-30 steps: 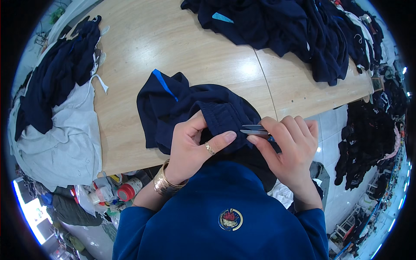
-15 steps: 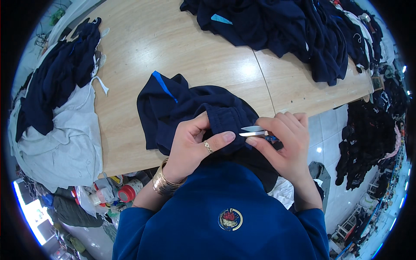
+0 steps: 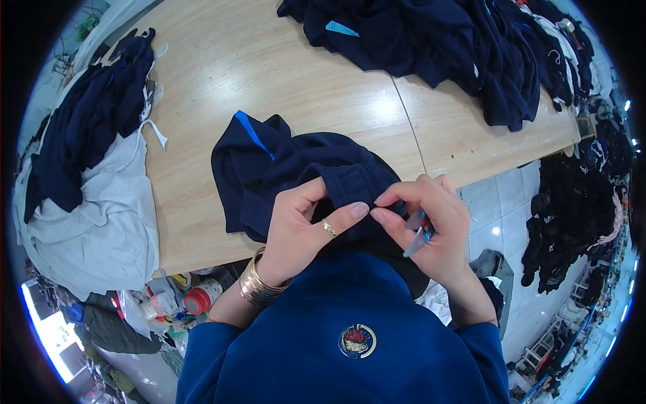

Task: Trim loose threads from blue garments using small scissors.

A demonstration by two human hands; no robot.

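A navy garment [image 3: 306, 149] with a bright blue strip lies bunched on the near part of the table. My left hand [image 3: 293, 225] is closed on its gathered elastic band [image 3: 348, 184], the thumb pressed along the near edge. Right beside that thumb, my right hand [image 3: 441, 225] pinches thumb and forefinger together at the band's edge; whatever lies between those fingertips is too small to make out. Tucked in the right palm is a pair of thread snips [image 3: 416, 245], blades pointing down toward me, with a bit of blue showing on them.
Across the wooden table [image 3: 222, 54], a heap of navy garments [image 3: 431, 47] covers the far right. Navy and light grey cloth [image 3: 101, 202] hangs over the left side. Below the table's near edge stands a red-capped bottle [image 3: 198, 299]. Dark garments [image 3: 565, 222] are piled at the right.
The snips' blades have swung from pointing at the band back into my right palm. My right thumb and forefinger have closed together at the band's edge. My left hand has barely moved.
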